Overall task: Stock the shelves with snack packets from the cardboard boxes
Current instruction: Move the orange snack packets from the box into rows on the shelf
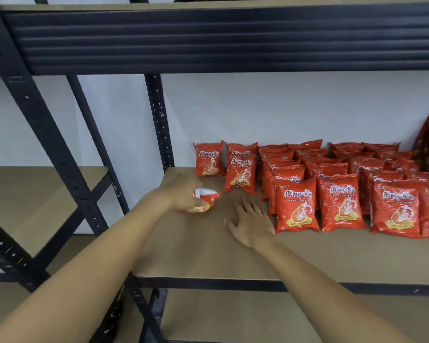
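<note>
On the shelf: rows of red snack packets (337, 184) stand upright along the brown shelf board (208, 248), toward the right.
Left hand (181, 191): curled round one red packet (203, 200), held low over the board's bare left part; seemingly crumpled, though motion blurs it.
Right hand (250, 222): fingers spread flat, resting on the board just beside the front-row packets.
Frame: dark metal uprights (159, 120) at left.

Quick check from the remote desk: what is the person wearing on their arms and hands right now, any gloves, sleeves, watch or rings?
Nothing that shows. The left hand and right hand are bare, without gloves. Both forearms are uncovered up to the frame's edge, with no sleeve in view. No watch, band or ring is visible on the wrists or fingers.
</note>
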